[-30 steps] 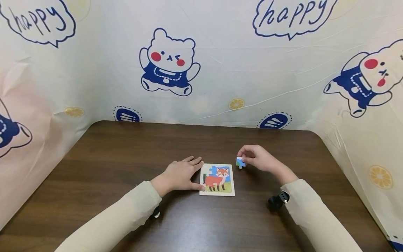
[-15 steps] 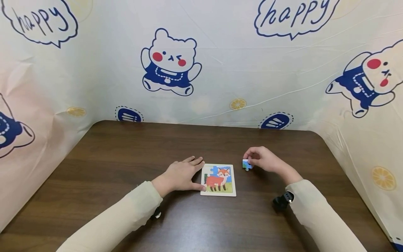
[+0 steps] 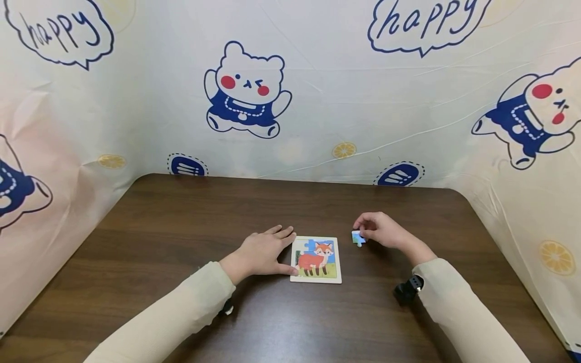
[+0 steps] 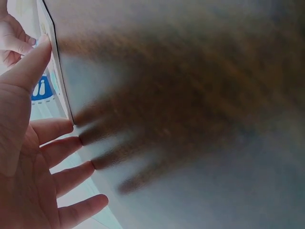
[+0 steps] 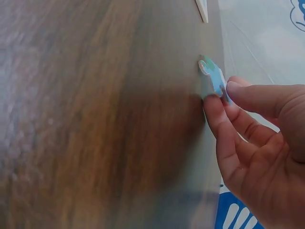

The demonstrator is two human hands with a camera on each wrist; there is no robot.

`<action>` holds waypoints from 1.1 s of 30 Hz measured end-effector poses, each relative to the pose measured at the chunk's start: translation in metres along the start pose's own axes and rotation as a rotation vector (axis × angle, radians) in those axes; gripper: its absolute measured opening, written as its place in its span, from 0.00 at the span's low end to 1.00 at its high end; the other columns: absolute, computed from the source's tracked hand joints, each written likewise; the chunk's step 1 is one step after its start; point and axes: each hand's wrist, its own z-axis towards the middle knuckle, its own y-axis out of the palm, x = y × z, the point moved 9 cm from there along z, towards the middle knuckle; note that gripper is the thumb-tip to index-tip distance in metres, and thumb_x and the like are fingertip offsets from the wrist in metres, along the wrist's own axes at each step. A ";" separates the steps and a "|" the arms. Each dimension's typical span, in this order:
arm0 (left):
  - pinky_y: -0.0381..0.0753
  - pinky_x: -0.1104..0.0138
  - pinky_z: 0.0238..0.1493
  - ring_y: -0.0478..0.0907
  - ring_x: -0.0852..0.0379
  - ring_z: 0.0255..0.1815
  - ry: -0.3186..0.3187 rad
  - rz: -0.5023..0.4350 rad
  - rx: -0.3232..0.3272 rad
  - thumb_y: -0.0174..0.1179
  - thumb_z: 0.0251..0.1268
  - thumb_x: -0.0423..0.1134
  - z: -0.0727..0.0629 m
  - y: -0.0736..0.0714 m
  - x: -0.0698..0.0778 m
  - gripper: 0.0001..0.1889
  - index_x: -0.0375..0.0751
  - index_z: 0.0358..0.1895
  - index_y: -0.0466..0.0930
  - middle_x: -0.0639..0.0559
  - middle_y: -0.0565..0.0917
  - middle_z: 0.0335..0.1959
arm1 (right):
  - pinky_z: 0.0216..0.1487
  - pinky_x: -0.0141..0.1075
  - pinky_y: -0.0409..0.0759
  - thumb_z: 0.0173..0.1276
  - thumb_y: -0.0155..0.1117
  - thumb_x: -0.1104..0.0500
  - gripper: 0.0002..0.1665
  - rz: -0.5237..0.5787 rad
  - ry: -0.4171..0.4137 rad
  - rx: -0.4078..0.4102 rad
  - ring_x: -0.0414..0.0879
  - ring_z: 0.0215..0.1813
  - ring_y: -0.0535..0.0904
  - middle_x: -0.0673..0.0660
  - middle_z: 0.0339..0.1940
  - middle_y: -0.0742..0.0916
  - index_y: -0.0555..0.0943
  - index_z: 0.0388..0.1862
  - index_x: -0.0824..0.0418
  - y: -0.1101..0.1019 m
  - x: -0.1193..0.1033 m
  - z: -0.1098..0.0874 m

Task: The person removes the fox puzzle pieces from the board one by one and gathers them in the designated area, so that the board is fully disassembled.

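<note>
A square fox jigsaw puzzle (image 3: 315,262) in a pale frame lies on the table, with a bare gap at its upper left. My left hand (image 3: 260,253) rests at the frame's left side, fingers spread. Its thumb lies on the lower left corner, and in the left wrist view the left hand (image 4: 33,157) has its fingertips on the tabletop. To the right of the puzzle, my right hand (image 3: 381,231) pinches a blue and green jigsaw piece (image 3: 358,238) between thumb and fingers. The same jigsaw piece (image 5: 214,78) appears tilted in the right wrist view.
The dark wooden table (image 3: 218,201) reaches back to a pale curtain (image 3: 317,101) printed with bears and lettering. A black wrist device (image 3: 407,291) hangs below the right sleeve.
My right hand has moved a little to the right with the jigsaw piece, farther from the puzzle. The piece now looks lower and flatter. My left hand keeps its place on the frame.
</note>
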 end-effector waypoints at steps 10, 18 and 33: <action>0.74 0.42 0.62 0.59 0.48 0.79 0.000 -0.001 0.003 0.57 0.53 0.77 0.000 0.001 -0.001 0.52 0.51 0.77 0.62 0.54 0.61 0.79 | 0.40 0.33 0.76 0.68 0.64 0.68 0.07 -0.034 -0.015 0.023 0.47 0.37 0.74 0.57 0.37 0.84 0.83 0.44 0.63 -0.004 -0.001 -0.002; 0.74 0.43 0.62 0.59 0.48 0.79 0.002 -0.006 0.002 0.57 0.53 0.77 0.000 0.000 0.000 0.52 0.51 0.77 0.62 0.54 0.61 0.79 | 0.42 0.35 0.77 0.69 0.63 0.67 0.08 -0.043 -0.066 -0.003 0.47 0.39 0.75 0.56 0.38 0.84 0.83 0.46 0.64 0.004 -0.027 0.004; 0.75 0.44 0.62 0.60 0.47 0.79 0.002 0.003 0.008 0.58 0.53 0.77 0.000 -0.001 0.001 0.51 0.50 0.76 0.63 0.53 0.62 0.78 | 0.44 0.36 0.76 0.70 0.63 0.66 0.07 -0.048 -0.197 -0.111 0.44 0.39 0.74 0.55 0.40 0.85 0.83 0.46 0.62 0.046 -0.080 0.024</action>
